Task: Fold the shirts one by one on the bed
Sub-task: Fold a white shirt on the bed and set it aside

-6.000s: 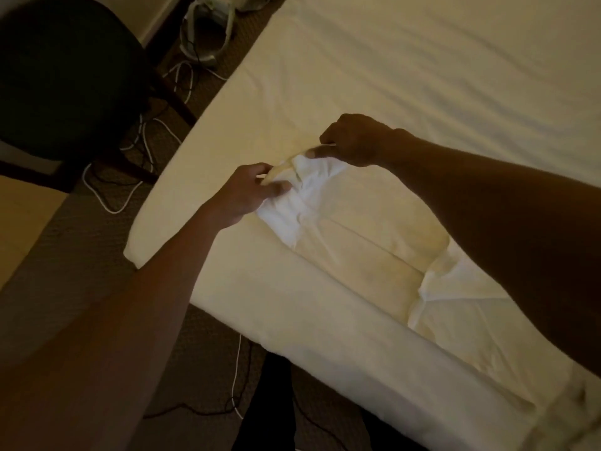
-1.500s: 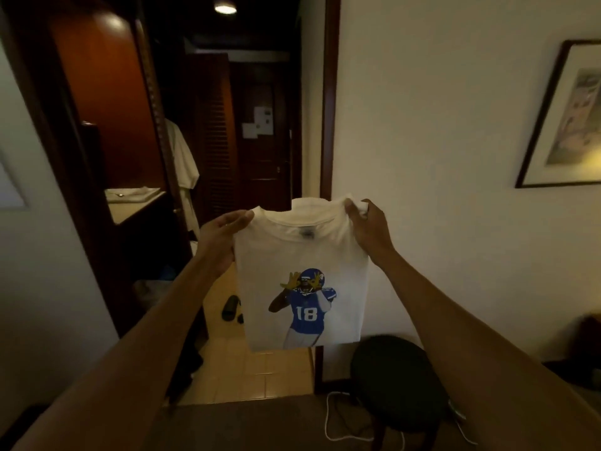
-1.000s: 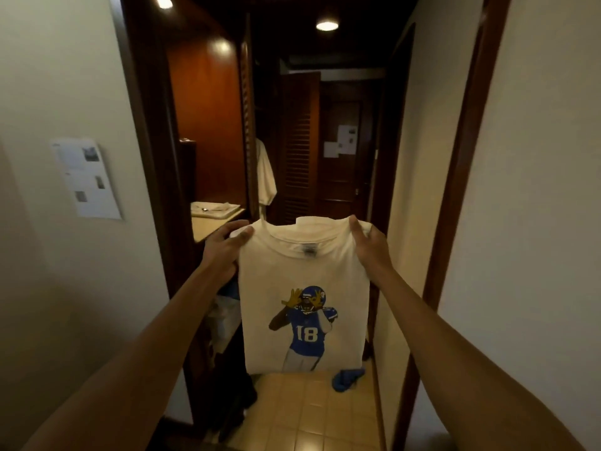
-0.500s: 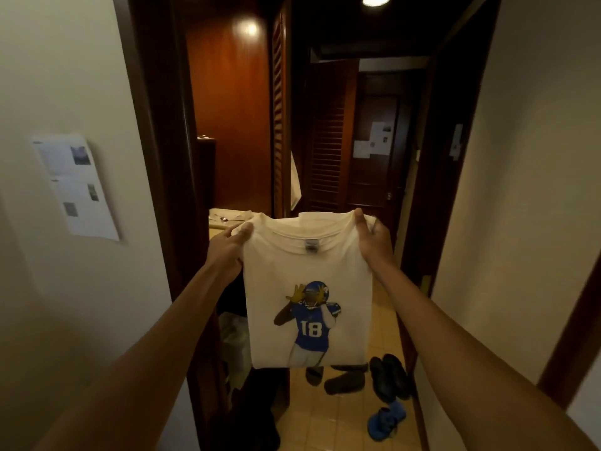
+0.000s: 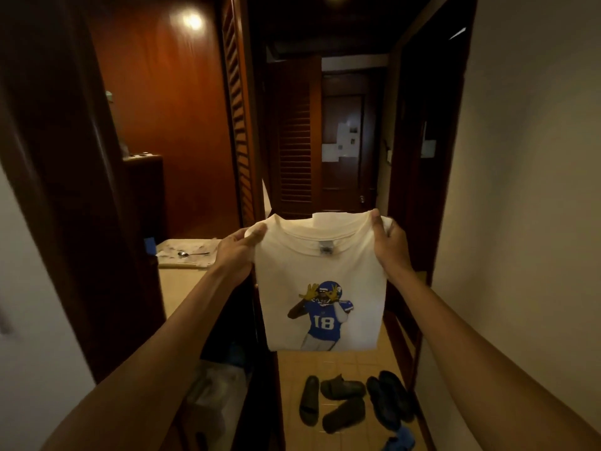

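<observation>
A folded white T-shirt point(image 5: 344, 271) with a blue number 18 football player print hangs upright in front of me. My left hand point(image 5: 235, 255) pinches its top left corner by the collar. My right hand point(image 5: 388, 245) grips the top right corner. Both arms are stretched forward at chest height. The bed is not in view.
I face a narrow hallway with dark wooden louvered doors point(image 5: 294, 135) and a wall point(image 5: 520, 222) on the right. A counter point(image 5: 182, 275) with a spoon and papers stands to the left. Several dark sandals point(image 5: 341, 402) lie on the tiled floor below the shirt.
Six seconds ago both hands pinched the shirt on the bed. Since then it has been held up, and the view has advanced into the hallway; the sandals now show more fully.
</observation>
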